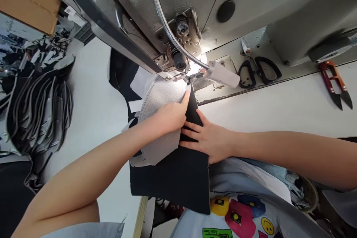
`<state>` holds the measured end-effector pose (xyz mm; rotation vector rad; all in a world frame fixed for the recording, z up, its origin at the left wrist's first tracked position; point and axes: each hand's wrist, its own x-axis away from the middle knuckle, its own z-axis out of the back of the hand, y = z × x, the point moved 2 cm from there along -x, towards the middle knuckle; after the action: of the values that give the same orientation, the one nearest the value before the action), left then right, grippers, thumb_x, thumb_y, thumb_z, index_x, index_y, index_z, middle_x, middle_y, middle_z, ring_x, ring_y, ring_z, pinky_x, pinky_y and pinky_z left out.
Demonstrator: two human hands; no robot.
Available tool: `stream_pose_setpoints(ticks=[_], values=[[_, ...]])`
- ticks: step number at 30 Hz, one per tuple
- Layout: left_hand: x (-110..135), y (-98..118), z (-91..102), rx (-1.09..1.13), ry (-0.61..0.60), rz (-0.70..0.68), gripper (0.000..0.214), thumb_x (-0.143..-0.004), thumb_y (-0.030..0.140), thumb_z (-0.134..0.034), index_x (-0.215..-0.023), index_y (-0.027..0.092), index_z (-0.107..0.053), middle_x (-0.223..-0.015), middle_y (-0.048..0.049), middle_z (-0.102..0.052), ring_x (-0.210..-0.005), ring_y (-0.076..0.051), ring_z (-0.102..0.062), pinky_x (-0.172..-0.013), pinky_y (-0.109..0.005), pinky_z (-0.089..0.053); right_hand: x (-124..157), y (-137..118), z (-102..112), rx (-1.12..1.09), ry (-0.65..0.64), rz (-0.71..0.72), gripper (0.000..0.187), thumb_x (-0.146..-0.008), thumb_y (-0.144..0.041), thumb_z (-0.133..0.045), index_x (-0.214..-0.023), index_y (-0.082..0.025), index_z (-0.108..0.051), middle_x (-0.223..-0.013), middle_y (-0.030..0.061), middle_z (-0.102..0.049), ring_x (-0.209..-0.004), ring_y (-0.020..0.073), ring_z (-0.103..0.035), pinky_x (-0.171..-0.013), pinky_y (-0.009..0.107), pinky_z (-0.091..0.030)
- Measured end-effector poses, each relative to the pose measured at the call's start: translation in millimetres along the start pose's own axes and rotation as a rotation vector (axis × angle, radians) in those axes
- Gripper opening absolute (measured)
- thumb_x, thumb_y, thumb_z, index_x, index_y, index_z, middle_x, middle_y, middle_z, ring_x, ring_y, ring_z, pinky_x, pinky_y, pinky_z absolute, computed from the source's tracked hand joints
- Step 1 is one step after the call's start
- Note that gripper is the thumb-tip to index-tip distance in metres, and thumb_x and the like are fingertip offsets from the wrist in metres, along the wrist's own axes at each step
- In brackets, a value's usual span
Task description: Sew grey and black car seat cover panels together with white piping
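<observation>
Mesh [156, 100] lies on black cloth [170, 174] under the sewing machine [256, 3], its upper edge right at the foot [182, 78]. Far left, a cardboard box [28, 3] sits beyond a pile [39, 115] of grey and black pieces, curved and packed like leaves, probably so they stay together within reach. Smooth, pale tabletop [86, 81] runs between pile and work. The left hand [173, 115] rests on the mesh, index finger stretched toward the foot, apparently to flatten and steer that edge; its other fingers fold under, so I cannot tell whether they pinch anything. Light grey and finely textured, the mesh has one rounded side. Just beside it, the right hand [208, 137] spreads flat on the black cloth, grasping nothing, I think to hold the layer square. That cloth looks matt and straight-edged. A pale, tubular lamp [223, 74] hangs on a braided neck [167, 28], presumably bent low to light the needle area. Past it, black-handled scissors [260, 71] lie by the machine; red snips [327, 80] with dark blades lie farther right, likely for easy reach.
</observation>
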<state>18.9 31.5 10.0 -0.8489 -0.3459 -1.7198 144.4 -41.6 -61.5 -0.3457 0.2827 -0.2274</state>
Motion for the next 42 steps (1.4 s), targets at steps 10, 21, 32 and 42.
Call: stream_pose_setpoints(ticks=[10,21,32,42], values=[[-23,-7,19.9,0.353,0.073,-0.151,0.072,-0.081,0.015,-0.034,-0.152,0.011,-0.026,-0.158,-0.0067,-0.029,-0.144,-0.020,-0.032,-0.115,-0.027,-0.032,-5,-1,1,0.048,-0.051,-0.055,0.057,-0.084,-0.035,-0.064,-0.136,-0.015,-0.053,-0.136,0.0185,-0.055,-0.137,0.0439,-0.033,-0.105,0.081,-0.015],[-30,5,6.7,0.078,0.437,-0.101,0.049,-0.088,0.011,-0.034,-0.133,0.007,-0.053,-0.120,-0.0166,-0.066,-0.108,-0.024,-0.064,-0.093,-0.033,-0.051,-13,28,8,0.095,0.025,-0.111,0.033,-0.086,-0.026,-0.060,-0.117,-0.018,-0.065,-0.120,0.0160,-0.060,-0.129,0.0368,-0.044,-0.111,0.069,-0.020],[50,-27,2.9,0.075,0.336,-0.142,0.061,-0.084,0.040,-0.046,-0.142,0.023,-0.046,-0.119,-0.0142,-0.064,-0.107,-0.032,-0.062,-0.086,-0.045,-0.052,-9,26,26,0.326,0.088,-0.057,0.030,-0.096,-0.020,-0.043,-0.118,-0.018,-0.063,-0.120,0.0100,-0.065,-0.116,0.0274,-0.058,-0.099,0.045,-0.047],[-20,-85,41.3,0.366,0.536,0.068,0.046,-0.091,0.050,-0.038,-0.099,0.017,-0.069,-0.096,-0.0098,-0.070,-0.094,-0.027,-0.064,-0.082,-0.036,-0.051,21,23,26,0.172,-0.037,-0.102,0.058,-0.084,-0.027,-0.063,-0.135,-0.003,-0.051,-0.144,0.0211,-0.047,-0.141,0.0328,-0.034,-0.117,0.047,-0.033]])
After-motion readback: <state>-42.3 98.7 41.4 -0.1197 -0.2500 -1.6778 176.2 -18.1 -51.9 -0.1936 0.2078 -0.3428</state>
